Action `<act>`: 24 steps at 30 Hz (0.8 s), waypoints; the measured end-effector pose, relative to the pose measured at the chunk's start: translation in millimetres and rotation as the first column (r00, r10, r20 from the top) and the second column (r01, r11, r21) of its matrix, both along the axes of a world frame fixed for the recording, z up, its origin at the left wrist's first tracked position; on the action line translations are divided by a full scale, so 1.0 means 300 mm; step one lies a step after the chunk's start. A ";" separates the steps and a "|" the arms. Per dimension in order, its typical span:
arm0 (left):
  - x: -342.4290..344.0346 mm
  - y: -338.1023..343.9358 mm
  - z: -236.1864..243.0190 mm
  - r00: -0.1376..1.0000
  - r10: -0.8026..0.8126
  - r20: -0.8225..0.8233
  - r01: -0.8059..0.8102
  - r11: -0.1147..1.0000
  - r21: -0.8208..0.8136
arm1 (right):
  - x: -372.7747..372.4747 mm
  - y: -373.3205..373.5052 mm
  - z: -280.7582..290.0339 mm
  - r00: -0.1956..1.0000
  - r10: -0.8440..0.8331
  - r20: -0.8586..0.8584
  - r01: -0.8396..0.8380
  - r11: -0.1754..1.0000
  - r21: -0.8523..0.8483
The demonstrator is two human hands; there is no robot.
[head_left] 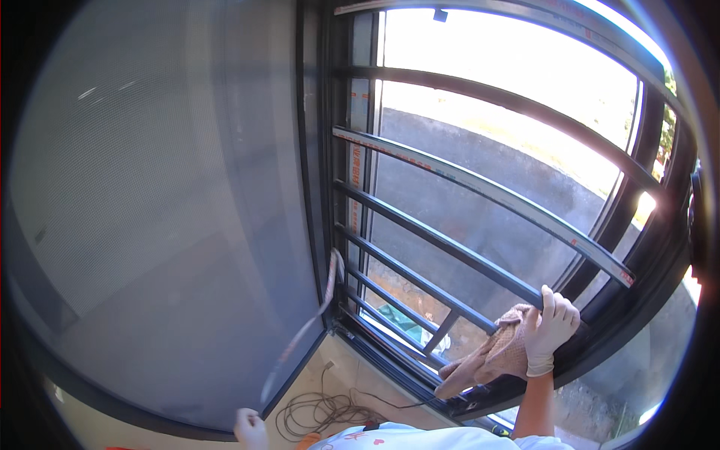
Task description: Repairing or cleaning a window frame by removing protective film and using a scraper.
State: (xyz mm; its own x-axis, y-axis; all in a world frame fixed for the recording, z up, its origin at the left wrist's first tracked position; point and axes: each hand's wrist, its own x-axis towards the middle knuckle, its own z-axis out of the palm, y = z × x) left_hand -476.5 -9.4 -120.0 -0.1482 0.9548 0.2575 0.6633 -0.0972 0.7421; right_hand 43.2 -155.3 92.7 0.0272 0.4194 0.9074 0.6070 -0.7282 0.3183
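My right hand, in a white glove, is closed round a bunched brownish-pink cloth. Its fingers lie over a dark window bar near that bar's right end, and the cloth drapes over the bars below. Low in the picture, left of my body, is my left hand, also gloved in white. Its fingers are blurred, so their grip is unclear. Close to that hand ends a long pale strip, smeared by motion, which rises to the corner of the window frame. Whether the hand touches the strip cannot be made out.
A large grey mesh screen panel fills the left side. A bar with printed protective film crosses the window above the cloth. Coiled cable lies on the pale floor between panel and window. Outside stands a grey wall.
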 end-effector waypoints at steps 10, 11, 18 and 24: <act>0.126 0.120 -0.382 0.958 -0.197 0.208 0.255 0.917 -0.307 | 0.010 -0.015 0.020 0.993 0.102 -0.065 -0.105 0.993 -0.047; 0.162 0.135 -0.392 0.954 -0.189 0.231 0.257 0.913 -0.316 | 0.013 -0.022 0.031 0.993 0.099 -0.070 -0.102 0.993 -0.052; 0.303 0.082 -0.358 0.896 -0.287 0.340 0.423 0.784 -0.454 | 0.038 -0.008 0.002 0.984 0.122 -0.129 -0.127 0.991 -0.034; 0.491 0.048 -0.336 0.781 -0.593 0.197 0.615 0.674 -0.410 | 0.070 -0.030 0.007 0.991 0.125 0.035 -0.123 0.991 -0.056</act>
State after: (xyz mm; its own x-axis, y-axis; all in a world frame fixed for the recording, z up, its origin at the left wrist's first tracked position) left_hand -329.2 5.0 -220.8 0.4999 0.8448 -0.1909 0.5401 -0.1318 0.8312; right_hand 64.3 -164.3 94.7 -0.0627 0.4651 0.8830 0.6783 -0.6292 0.3796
